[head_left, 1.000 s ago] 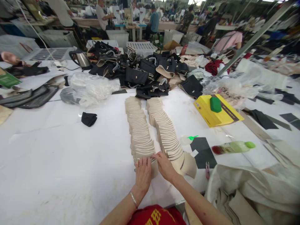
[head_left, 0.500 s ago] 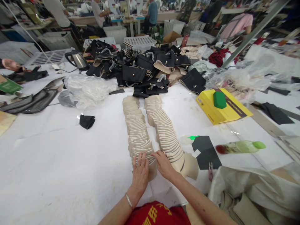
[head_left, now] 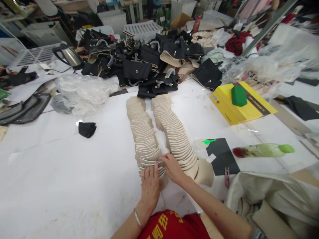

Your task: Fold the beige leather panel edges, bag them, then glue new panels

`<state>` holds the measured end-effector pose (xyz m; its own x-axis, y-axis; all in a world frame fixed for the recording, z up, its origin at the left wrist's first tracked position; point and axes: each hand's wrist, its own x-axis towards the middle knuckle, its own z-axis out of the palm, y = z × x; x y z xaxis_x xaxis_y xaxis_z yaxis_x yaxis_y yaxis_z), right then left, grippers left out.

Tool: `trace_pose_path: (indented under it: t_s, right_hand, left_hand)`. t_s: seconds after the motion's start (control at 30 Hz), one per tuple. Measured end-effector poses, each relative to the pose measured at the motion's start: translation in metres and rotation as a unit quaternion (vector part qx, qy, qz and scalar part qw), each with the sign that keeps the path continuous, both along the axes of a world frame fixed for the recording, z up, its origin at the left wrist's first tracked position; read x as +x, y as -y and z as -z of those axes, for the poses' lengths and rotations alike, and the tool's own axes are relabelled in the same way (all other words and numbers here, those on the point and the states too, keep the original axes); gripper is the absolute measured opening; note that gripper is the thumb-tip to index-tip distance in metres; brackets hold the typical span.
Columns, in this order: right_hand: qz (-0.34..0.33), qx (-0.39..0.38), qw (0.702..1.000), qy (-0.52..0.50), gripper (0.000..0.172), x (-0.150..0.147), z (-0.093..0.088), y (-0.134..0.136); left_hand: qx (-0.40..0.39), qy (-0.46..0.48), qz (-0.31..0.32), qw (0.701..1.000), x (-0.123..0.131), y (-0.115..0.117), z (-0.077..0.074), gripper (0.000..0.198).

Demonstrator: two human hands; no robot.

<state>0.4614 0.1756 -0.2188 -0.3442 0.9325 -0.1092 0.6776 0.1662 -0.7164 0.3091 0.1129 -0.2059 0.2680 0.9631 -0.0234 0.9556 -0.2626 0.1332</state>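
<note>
Here I am over the white-covered desk (head_left: 74,186), my left hand (head_left: 150,186) open, its fingers (head_left: 151,172) stretched over the near end of the left row of overlapping flat beige pieces (head_left: 144,129). That row runs away from me, beyond my fingertips. My right hand (head_left: 174,168) is at its right edge, thumb and forefinger drawn together; whether they pinch a piece, I can't tell. Just right, the second row of beige pieces (head_left: 178,136) curves alongside, near end fanned by my wrist.
</note>
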Motion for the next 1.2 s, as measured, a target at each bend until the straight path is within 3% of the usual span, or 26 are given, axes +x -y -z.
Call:
trace_pose_path:
  t_s: [0.2, 0.37, 0.53, 0.77, 1.0, 1.1, 1.2]
  right_hand:
    - [0.013, 0.006, 0.999, -0.035, 0.050, 0.007, -0.006, 0.000]
    - [0.039, -0.001, 0.998, -0.044, 0.067, 0.000, 0.012, -0.032]
    - [0.036, -0.028, 0.998, -0.051, 0.059, -0.008, 0.028, -0.046]
    - [0.066, -0.059, 0.994, -0.065, 0.044, -0.003, 0.011, -0.017]
    - [0.077, -0.104, 0.982, -0.137, 0.033, 0.015, -0.004, 0.012]
    - [0.101, -0.135, 0.969, -0.182, 0.041, 0.020, -0.001, 0.023]
    - [0.157, -0.164, 0.947, -0.228, 0.053, 0.022, 0.006, 0.039]
  left_hand:
    - [-0.045, -0.029, -0.007, 0.999, 0.004, -0.007, -0.008, 0.061]
    - [-0.049, 0.021, 0.002, 0.999, -0.001, -0.010, -0.008, 0.055]
    - [-0.068, 0.047, 0.008, 0.997, -0.009, -0.017, -0.008, 0.064]
    - [-0.078, 0.057, 0.025, 0.995, -0.013, -0.022, -0.009, 0.064]
    - [-0.097, 0.055, 0.094, 0.989, -0.015, -0.016, -0.012, 0.067]
    - [-0.116, 0.050, 0.102, 0.987, -0.013, -0.014, -0.014, 0.081]
    - [-0.146, 0.019, 0.092, 0.985, -0.009, -0.015, -0.018, 0.073]
